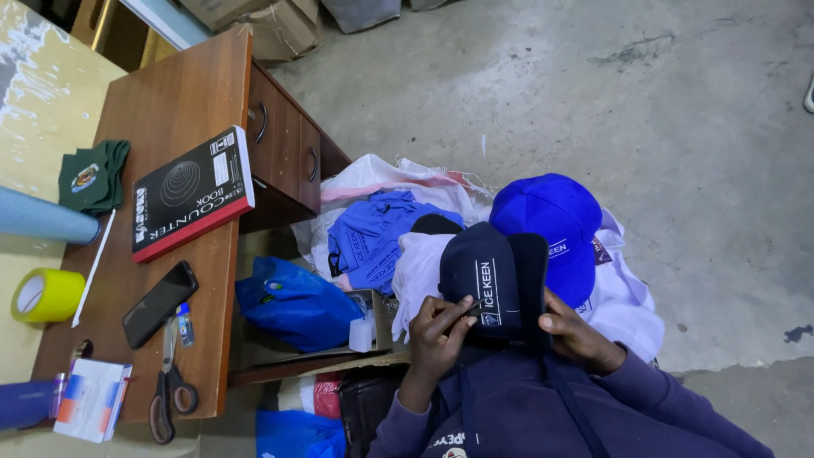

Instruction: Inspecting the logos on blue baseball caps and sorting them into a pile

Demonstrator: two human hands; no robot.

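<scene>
Two sets of fingers clamped on navy cap [496, 284]: left hand [441, 331] pinching a small tool against its white lettering, right hand [572, 335] bracing the far edge, steadying it in the lap; bright blue cap [551, 229] just behind.

The dark navy cap [496, 284] at lower centre is matt woven cloth with stitched lettering; the bright blue cap [551, 229] just above it is cloth too, slightly smoother in look. The desk [182, 102] at left is brown wood veneer, smooth with a dull sheen. On it lie a black book [191, 193] with a glossy card cover, a glass-faced phone [159, 304] (shiny, dark) and scissors [170, 386] with metal blades and dark plastic handles. The blue bag [292, 301] below the desk is crinkled, glossy plastic. The floor [593, 93] is rough, stained concrete.
</scene>
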